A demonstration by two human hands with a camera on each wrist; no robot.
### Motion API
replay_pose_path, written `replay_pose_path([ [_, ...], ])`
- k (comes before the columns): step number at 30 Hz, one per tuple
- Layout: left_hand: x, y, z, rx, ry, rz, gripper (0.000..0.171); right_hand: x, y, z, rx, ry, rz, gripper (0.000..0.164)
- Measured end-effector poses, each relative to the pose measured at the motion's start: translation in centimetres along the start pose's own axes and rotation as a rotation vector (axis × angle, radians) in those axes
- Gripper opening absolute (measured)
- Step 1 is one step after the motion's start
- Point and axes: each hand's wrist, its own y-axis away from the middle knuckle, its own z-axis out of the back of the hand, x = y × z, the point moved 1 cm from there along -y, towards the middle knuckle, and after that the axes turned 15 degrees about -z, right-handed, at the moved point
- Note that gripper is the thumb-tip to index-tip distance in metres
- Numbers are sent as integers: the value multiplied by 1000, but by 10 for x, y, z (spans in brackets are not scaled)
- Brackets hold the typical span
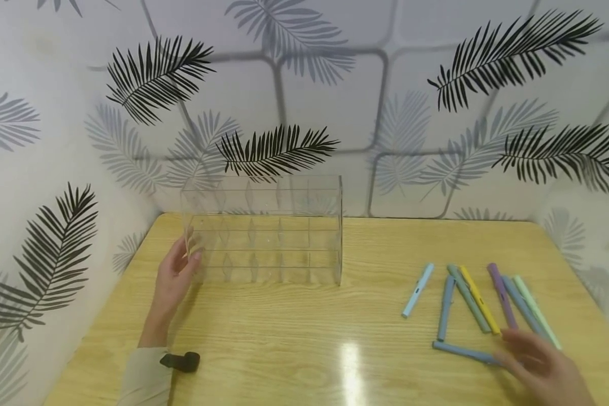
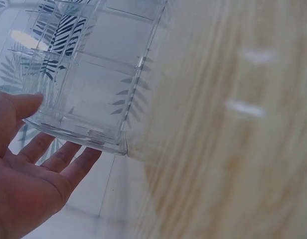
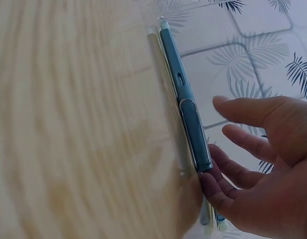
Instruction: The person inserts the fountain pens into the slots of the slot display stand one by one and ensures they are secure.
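My left hand (image 1: 172, 282) grips the left side of a clear plastic organizer (image 1: 264, 230) with several compartments, standing on the table. In the left wrist view, the thumb is on one side of its edge and the fingers are on the other. My right hand (image 1: 548, 366) is at the lower right, fingers spread, beside the near end of a blue pen (image 1: 464, 352) lying crosswise. In the right wrist view, fingertips are at the clip end of a teal-blue pen (image 3: 186, 99), with the thumb apart from it. Whether they touch is hard to tell.
Other pens lie on the right of the wooden table (image 1: 284, 327): light blue (image 1: 418, 290), blue (image 1: 445, 308), grey-green (image 1: 468, 298), yellow (image 1: 479, 299), purple (image 1: 502, 296), another blue (image 1: 525, 306) and pale green (image 1: 537, 311). A leaf-patterned backdrop (image 1: 325, 101) stands behind.
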Motion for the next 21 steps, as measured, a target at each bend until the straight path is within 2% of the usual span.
replay_pose_path([
  [4, 2, 1, 0, -14, 36, -8, 55, -6, 0, 3, 21, 52, -12, 48],
  [11, 5, 4, 2, -13, 25, 0, 53, -8, -1, 3, 78, 117, -117, 49],
  [16, 6, 5, 1, -16, 43, 4, 53, -7, -3, 7, 100, 213, -74, 36],
  [21, 6, 5, 0, -31, 69, -3, 52, -6, -7, 7, 70, 252, -16, 29],
])
